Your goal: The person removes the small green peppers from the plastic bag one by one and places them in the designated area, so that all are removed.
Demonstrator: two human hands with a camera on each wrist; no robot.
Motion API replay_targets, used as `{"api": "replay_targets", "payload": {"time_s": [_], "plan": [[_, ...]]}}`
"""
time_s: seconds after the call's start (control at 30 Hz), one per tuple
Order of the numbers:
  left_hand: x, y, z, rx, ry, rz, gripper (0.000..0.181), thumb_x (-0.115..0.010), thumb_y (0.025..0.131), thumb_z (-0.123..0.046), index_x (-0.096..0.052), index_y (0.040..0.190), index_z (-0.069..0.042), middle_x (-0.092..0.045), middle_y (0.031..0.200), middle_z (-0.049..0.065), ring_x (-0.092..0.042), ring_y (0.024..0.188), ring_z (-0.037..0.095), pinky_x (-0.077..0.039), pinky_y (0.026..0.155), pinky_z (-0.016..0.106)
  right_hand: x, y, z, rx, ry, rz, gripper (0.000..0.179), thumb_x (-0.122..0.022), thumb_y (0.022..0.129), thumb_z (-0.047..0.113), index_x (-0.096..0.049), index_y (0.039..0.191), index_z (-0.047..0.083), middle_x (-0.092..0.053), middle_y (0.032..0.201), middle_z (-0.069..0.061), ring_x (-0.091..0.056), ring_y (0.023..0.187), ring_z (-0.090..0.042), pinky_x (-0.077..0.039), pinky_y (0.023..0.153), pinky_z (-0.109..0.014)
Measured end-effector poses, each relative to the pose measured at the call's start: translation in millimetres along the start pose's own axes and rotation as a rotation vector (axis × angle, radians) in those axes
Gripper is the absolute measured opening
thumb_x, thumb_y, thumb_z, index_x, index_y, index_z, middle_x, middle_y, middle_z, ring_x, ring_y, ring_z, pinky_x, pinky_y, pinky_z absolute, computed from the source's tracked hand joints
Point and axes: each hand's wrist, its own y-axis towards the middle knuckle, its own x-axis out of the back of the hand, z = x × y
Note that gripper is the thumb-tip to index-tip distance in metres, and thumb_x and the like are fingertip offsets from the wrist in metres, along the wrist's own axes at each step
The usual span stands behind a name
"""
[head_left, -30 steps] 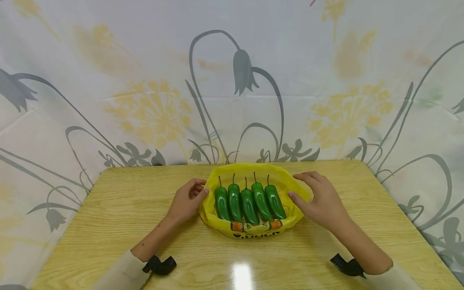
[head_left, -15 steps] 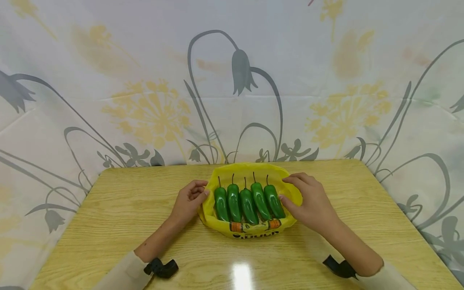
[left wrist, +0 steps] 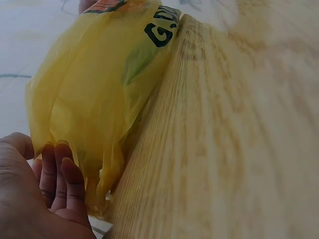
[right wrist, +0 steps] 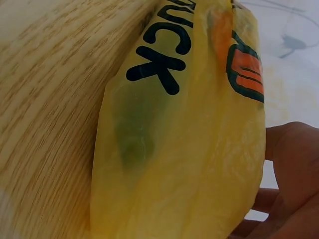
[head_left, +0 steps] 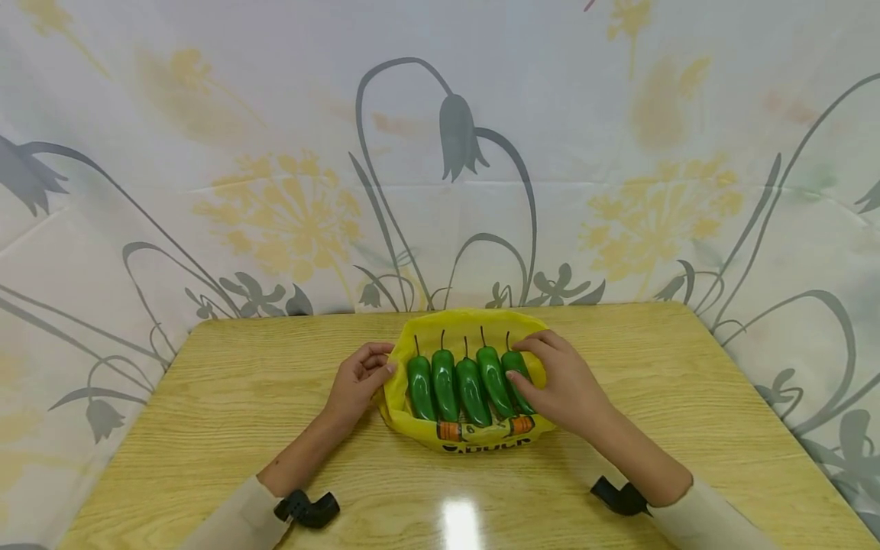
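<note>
A yellow plastic bag (head_left: pixel 440 439), printed with dark letters and orange shapes, lies on its base with its mouth spread wide. Several glossy green chili peppers (head_left: pixel 444 386) lie side by side inside it, thin stems toward the back. My left hand (head_left: pixel 354 386) pinches the bag's left edge between thumb and fingers; the left wrist view shows the same hand (left wrist: pixel 45 184) at the gathered plastic. Over the right rim reaches my right hand (head_left: pixel 567 386), thumb and fingers apart around the rightmost pepper (head_left: pixel 516 363). In the right wrist view its fingertips are hidden behind the bag.
The bag sits toward the back of a light wooden table (head_left: pixel 261 397). Behind it hangs a pale cloth (head_left: pixel 289 114) with grey and yellow flower prints. Black wrist mounts (head_left: pixel 305 508) sit on both forearms.
My right hand has moved left, from the bag's right rim to over the rightmost pepper. My left hand stays at the left edge, and the peppers lie where they were.
</note>
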Motion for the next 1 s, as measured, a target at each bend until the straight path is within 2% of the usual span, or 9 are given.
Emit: {"api": "replay_targets", "payload": {"time_s": [0.23,0.47,0.73,1.0], "plan": [[1.2,-0.6,0.1,-0.006,-0.023,0.019,0.035,-0.062,0.104,-0.002,-0.056,0.136,0.012,-0.068,0.102,0.007,-0.069,0.087,0.009,-0.059,0.078,0.021,-4.4,6.3,2.2,-0.113,-0.051,0.083,0.044,-0.079,0.094,0.015,-0.068,0.132,-0.004,-0.068,0.125,-0.021,-0.067,0.103,-0.037,-0.059,0.084,-0.05],[2.0,-0.8,0.7,-0.016,-0.035,0.034,0.037,-0.062,0.104,-0.002,-0.055,0.137,0.012,-0.067,0.102,0.005,-0.069,0.086,0.008,-0.058,0.076,0.021,-7.6,14.1,2.7,-0.217,-0.112,0.18,0.056,-0.078,0.095,0.02,-0.06,0.141,-0.007,-0.064,0.126,-0.026,-0.065,0.099,-0.035,-0.057,0.081,-0.051],[2.6,-1.4,1.6,-0.022,-0.041,0.034,0.037,-0.062,0.104,-0.002,-0.054,0.137,0.012,-0.067,0.101,0.003,-0.068,0.085,0.008,-0.058,0.075,0.02,-12.6,16.9,-4.0,-0.238,-0.156,0.239,0.064,-0.078,0.096,0.023,-0.054,0.144,-0.011,-0.061,0.131,-0.032,-0.064,0.114,-0.046,-0.056,0.093,-0.057],[1.6,-1.3,0.7,-0.029,-0.043,0.042,0.037,-0.061,0.104,-0.002,-0.054,0.137,0.013,-0.068,0.101,0.004,-0.068,0.085,0.008,-0.057,0.076,0.02,-15.4,17.7,-8.9,-0.249,-0.151,0.272,0.064,-0.079,0.095,0.021,-0.054,0.143,-0.014,-0.064,0.128,-0.033,-0.063,0.116,-0.048,-0.055,0.094,-0.057]]}}
